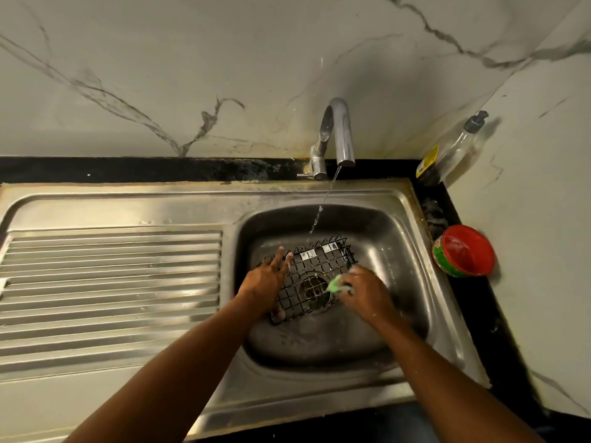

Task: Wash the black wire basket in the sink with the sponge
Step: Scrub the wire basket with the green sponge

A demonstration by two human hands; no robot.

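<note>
- Both my hands are down in the stainless steel sink basin (pixel 399 251), where the black wire basket (pixel 315 273) lies over the drain.
- My left hand (pixel 265 281) grips the basket's left side, fingers spread along its rim.
- My right hand (pixel 363 290) is closed around the green sponge (pixel 334 284), pressing it on the wire grid.
- Water runs from the chrome tap (pixel 339 135) towards the basket's far edge.

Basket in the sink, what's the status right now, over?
Left hand holds the black wire basket steady in the sink. Right hand grips the green sponge against its mesh. Tap running. Nothing in the way.
</note>
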